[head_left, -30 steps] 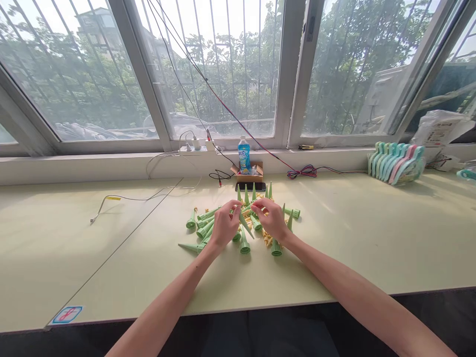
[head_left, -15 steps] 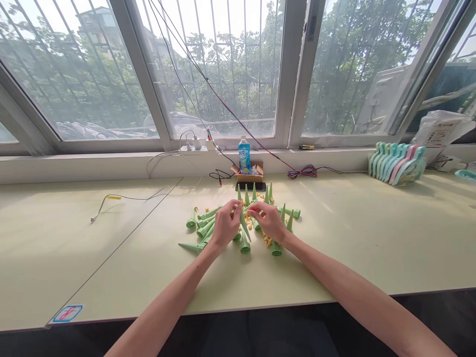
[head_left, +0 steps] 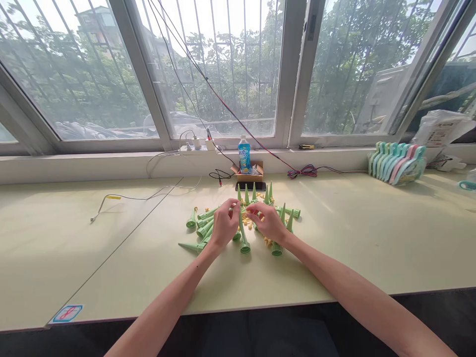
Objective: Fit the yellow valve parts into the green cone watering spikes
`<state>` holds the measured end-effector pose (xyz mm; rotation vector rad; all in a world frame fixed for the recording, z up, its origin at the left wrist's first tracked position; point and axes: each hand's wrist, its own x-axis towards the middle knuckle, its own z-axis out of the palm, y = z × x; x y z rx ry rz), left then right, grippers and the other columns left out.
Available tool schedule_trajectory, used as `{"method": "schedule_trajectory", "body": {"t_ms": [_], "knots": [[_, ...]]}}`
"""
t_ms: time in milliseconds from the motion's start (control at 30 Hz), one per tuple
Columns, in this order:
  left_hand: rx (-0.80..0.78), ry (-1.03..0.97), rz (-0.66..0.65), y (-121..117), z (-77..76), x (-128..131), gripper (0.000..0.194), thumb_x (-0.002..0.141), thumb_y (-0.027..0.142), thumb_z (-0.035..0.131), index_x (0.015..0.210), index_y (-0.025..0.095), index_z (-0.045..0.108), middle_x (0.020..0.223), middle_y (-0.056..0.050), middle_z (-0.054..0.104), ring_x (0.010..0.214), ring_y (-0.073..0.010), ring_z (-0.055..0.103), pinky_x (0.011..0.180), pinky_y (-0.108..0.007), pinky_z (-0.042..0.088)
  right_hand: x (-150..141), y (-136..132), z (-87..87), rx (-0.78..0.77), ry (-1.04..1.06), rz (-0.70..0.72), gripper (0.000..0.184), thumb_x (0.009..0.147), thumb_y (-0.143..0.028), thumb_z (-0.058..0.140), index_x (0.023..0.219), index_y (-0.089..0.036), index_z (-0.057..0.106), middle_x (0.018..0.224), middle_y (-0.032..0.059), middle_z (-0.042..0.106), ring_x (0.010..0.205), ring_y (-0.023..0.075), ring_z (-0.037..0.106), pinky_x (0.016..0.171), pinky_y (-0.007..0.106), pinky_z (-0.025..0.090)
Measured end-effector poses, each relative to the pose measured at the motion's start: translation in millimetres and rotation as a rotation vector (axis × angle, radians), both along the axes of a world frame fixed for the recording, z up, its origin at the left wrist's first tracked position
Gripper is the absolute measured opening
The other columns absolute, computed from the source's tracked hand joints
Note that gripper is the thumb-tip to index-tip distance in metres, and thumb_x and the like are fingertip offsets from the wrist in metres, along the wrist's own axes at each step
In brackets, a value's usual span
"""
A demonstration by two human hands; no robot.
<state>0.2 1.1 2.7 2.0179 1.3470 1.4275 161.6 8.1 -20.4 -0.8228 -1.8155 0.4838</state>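
Observation:
My left hand (head_left: 226, 220) is closed, thumb and fingers pinched on a green plant watering spike that is mostly hidden by the fingers. Just to its right, my right hand (head_left: 267, 220) has thumb and forefinger pressed together; whatever small piece they hold is too small to make out. Beneath and around both hands lie several hollow green spikes. One spike (head_left: 244, 240) points away from me with its open threaded end near. Others stand upright behind, such as a spike (head_left: 247, 194). Small yellow plastic pieces (head_left: 250, 224) are scattered between the hands.
Behind the spikes lies a black phone (head_left: 250, 186), with a small cardboard box (head_left: 256, 173) and a blue pouch (head_left: 244, 156) beyond it. A coiled cable (head_left: 303, 171) rests by the sill. Pastel hanger-like items (head_left: 397, 163) stand at the right, and a white cable (head_left: 130, 198) lies left.
The green spike that slanted down to the right between my hands has swung out of sight behind my left fingers. My right hand has shifted slightly left.

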Motion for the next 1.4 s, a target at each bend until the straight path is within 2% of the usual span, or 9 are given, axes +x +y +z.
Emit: {"method": "schedule_trajectory", "body": {"t_ms": [233, 467, 600, 767, 900, 1067, 1267, 1400], "knots": [[0.009, -0.009, 0.003, 0.4, -0.6, 0.4, 0.021, 0.093, 0.036, 0.048, 0.088, 0.018, 0.059, 0.075, 0.001, 0.057, 0.041, -0.0036, 0.035, 0.041, -0.02, 0.027, -0.7, 1.2, -0.9, -0.019, 0.002, -0.022, 0.013, 0.09, -0.03, 0.06, 0.089, -0.018, 0.065, 0.082, 0.005, 0.068, 0.073, 0.016, 0.06, 0.059, 0.027, 0.046], [0.034, 0.001, -0.012, 0.0, -0.7, 0.5, 0.022, 0.092, 0.037, 0.049, 0.087, 0.019, 0.059, 0.073, 0.001, 0.057, 0.04, -0.0039, 0.036, 0.04, -0.02, 0.028, -1.4, 1.9, -1.5, -0.027, -0.031, -0.046, 0.028, 0.093, -0.039, 0.055, 0.077, -0.018, 0.063, 0.07, 0.0029, 0.064, 0.063, 0.0141, 0.053, 0.056, 0.026, 0.041], [0.041, -0.001, -0.04, 0.9, -2.4, 0.2, 0.022, 0.092, 0.038, 0.05, 0.089, 0.019, 0.06, 0.075, 0.001, 0.058, 0.041, -0.0042, 0.038, 0.042, -0.02, 0.032, -1.1, 1.0, -0.6, -0.019, -0.052, -0.09, 0.042, 0.095, -0.047, 0.049, 0.065, -0.018, 0.057, 0.059, 0.0, 0.055, 0.054, 0.012, 0.045, 0.053, 0.026, 0.036], [0.061, 0.05, -0.099, 0.0, -3.1, 0.1, 0.017, 0.088, 0.032, 0.056, 0.098, 0.019, 0.059, 0.091, -0.003, 0.061, 0.046, -0.0042, 0.042, 0.047, -0.021, 0.039, -0.2, 3.1, -3.5, -0.011, -0.045, -0.16, 0.053, 0.096, -0.052, 0.044, 0.054, -0.02, 0.039, 0.05, -0.0035, 0.038, 0.048, 0.0101, 0.031, 0.049, 0.026, 0.026], [0.095, 0.127, -0.161, -1.5, -3.4, 0.3, 0.021, 0.085, 0.027, 0.059, 0.105, 0.02, 0.058, 0.1, -0.004, 0.059, 0.055, -0.006, 0.047, 0.052, -0.022, 0.042, 0.4, 5.7, -5.7, -0.021, -0.03, -0.173, 0.055, 0.097, -0.053, 0.041, 0.053, -0.02, 0.035, 0.049, -0.0035, 0.037, 0.047, 0.0097, 0.03, 0.048, 0.026, 0.025], [0.108, 0.203, -0.188, -1.0, -4.9, 0.1, 0.032, 0.079, 0.023, 0.064, 0.11, 0.021, 0.056, 0.099, -0.004, 0.054, 0.058, -0.0065, 0.046, 0.057, -0.024, 0.044, 0.8, 5.7, -5.0, -0.027, -0.019, -0.18, 0.059, 0.096, -0.058, 0.04, 0.052, -0.02, 0.033, 0.047, -0.0036, 0.034, 0.046, 0.0094, 0.028, 0.047, 0.026, 0.023], [0.112, 0.214, -0.197, 0.3, -6.0, -0.6, 0.035, 0.077, 0.021, 0.067, 0.11, 0.021, 0.055, 0.096, -0.002, 0.052, 0.057, -0.006, 0.043, 0.055, -0.023, 0.042, 0.3, 5.9, -7.0, -0.052, -0.015, -0.151, 0.063, 0.095, -0.062, 0.037, 0.049, -0.02, 0.03, 0.045, -0.0035, 0.031, 0.045, 0.0094, 0.026, 0.047, 0.027, 0.022], [0.13, 0.2, -0.185, 1.6, -7.2, -0.5, 0.035, 0.077, 0.018, 0.066, 0.109, 0.022, 0.056, 0.096, -0.002, 0.051, 0.057, -0.0056, 0.044, 0.056, -0.023, 0.043, 0.5, 6.2, -6.7, -0.044, -0.025, -0.169, 0.062, 0.096, -0.061, 0.037, 0.05, -0.02, 0.033, 0.046, -0.0031, 0.034, 0.045, 0.0095, 0.029, 0.048, 0.027, 0.023]]}}
